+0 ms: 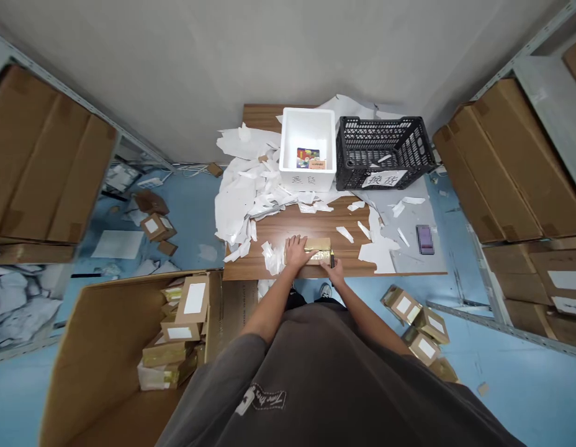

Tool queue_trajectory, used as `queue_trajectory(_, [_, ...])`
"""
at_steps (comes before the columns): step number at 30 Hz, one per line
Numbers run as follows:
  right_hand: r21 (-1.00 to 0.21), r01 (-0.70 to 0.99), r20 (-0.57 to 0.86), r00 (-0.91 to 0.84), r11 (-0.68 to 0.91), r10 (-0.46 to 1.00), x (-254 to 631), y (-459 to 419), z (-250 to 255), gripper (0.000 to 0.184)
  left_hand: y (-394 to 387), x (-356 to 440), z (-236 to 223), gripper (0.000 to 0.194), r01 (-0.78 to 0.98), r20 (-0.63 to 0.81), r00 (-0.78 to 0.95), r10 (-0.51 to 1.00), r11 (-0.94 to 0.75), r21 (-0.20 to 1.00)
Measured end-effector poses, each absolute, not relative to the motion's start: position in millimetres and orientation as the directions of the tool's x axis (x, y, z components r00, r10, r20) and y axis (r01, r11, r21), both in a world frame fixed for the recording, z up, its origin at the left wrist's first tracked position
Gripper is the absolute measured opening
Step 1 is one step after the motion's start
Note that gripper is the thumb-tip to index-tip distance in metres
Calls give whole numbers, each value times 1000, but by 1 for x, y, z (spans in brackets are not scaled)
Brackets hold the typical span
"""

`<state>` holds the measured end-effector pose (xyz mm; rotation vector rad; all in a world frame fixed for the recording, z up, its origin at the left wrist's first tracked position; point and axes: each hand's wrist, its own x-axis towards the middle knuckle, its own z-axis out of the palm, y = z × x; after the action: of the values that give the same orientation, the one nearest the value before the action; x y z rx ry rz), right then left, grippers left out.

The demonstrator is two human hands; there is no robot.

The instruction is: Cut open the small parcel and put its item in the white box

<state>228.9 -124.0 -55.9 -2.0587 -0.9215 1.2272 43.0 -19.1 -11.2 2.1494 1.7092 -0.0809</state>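
A small gold-brown box (317,249) lies near the front edge of the wooden table (297,230). My left hand (296,251) rests on the box's left end with its fingers curled over it. My right hand (333,268) sits at the box's front right corner, closed on a small dark tool (332,259) that touches the box. What the tool is I cannot make out.
A white bin (308,177) and a black crate (382,152) stand at the table's back, amid torn white paper (244,186). A purple object (425,239) lies at right. A large carton (106,347) of small boxes stands at left, and more boxes (421,329) lie on the floor.
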Motion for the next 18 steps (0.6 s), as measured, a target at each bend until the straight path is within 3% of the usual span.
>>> queue_trajectory(6, [-698,374,-480,388,-610,787,208,-44,-54,58,-41,19,-9,82,967,-297,24,955,53,250])
queue_trajectory(9, [-647,487,-471,350,-587,810,211,9,-43,53,-57,11,-7,73,958,-363,52,930,57,281])
queue_trajectory(14, [-647,509,-440,357,-567,824,217,23,-34,49,-57,-12,-2,72,929,-326,242,914,-122,349])
queue_trajectory(18, [-740,331,-464,379,-585,801,201,-40,-57,54,-27,-34,-4,58,787,-283,604,745,-500,362])
